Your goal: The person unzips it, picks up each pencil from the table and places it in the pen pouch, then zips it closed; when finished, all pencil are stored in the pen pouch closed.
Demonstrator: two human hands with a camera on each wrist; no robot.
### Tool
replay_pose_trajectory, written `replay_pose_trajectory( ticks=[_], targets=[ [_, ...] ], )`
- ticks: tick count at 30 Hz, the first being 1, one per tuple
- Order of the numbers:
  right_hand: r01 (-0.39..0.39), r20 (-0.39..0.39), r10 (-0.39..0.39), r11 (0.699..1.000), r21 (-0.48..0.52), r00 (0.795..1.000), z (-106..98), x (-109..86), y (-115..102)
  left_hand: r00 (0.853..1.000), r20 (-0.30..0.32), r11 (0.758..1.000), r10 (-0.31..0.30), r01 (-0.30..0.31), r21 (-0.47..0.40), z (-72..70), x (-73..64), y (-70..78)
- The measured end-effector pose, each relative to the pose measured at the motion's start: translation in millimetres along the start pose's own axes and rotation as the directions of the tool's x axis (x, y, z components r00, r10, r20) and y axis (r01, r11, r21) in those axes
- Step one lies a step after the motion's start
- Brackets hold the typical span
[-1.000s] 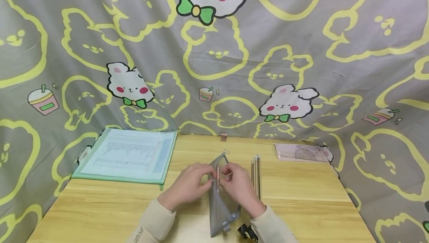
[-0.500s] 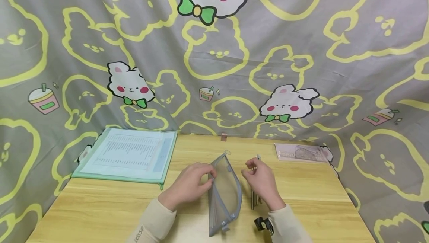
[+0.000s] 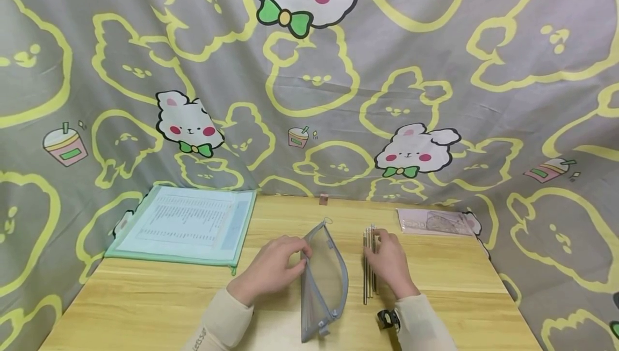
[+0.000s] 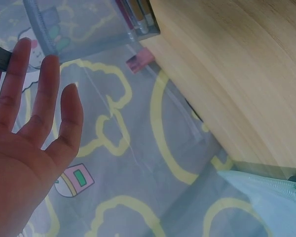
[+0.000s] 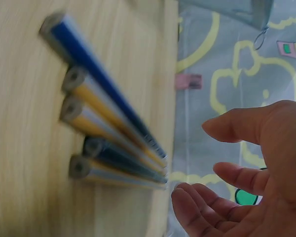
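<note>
A grey see-through zip pencil pouch (image 3: 313, 308) stands upright with its mouth spread open in the head view. My left hand (image 3: 273, 267) pinches its left rim between thumb and forefinger; the other fingers extend loosely in the left wrist view. Through the pouch wall, a few pencils (image 4: 137, 15) show inside. To the right of the pouch lie several pencils (image 3: 365, 276) side by side, with blue, yellow and dark barrels in the right wrist view. My right hand (image 3: 389, 262) is over their far ends, thumb and fingers apart with a gap between them.
A green-edged zip folder (image 3: 181, 224) with a printed sheet lies at the back left. At the back right is a flat clear packet (image 3: 435, 221). A small pink-brown tab (image 3: 323, 199) sits at the table's far edge, against the patterned curtain (image 3: 333, 98).
My right hand has drawn out of the pouch and moved right to the pencils on the table. The left hand keeps its hold on the rim.
</note>
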State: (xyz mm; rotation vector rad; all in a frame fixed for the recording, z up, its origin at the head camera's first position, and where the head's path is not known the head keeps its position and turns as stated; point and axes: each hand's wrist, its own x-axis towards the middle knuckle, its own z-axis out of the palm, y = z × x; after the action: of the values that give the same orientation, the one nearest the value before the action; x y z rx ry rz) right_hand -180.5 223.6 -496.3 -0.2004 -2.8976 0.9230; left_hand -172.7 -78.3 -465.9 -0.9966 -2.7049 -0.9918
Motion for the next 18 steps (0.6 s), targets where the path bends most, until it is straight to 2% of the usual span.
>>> replay_pose_trajectory(
  ticks=[7, 18],
  targets=[
    [-0.006, -0.010, 0.006, 1.000, -0.022, 1.000, 6.9, 8.2, 17.6, 1.000, -0.002, 1.000, -0.005, 0.005, -0.002, 1.9, 1.0, 0.2],
    [-0.006, -0.026, 0.006, 1.000, -0.016, 1.000, 12.2, 11.7, 21.3, 1.000, -0.004, 1.000, -0.006, 0.006, -0.002, 2.9, 1.5, -1.8]
  ],
)
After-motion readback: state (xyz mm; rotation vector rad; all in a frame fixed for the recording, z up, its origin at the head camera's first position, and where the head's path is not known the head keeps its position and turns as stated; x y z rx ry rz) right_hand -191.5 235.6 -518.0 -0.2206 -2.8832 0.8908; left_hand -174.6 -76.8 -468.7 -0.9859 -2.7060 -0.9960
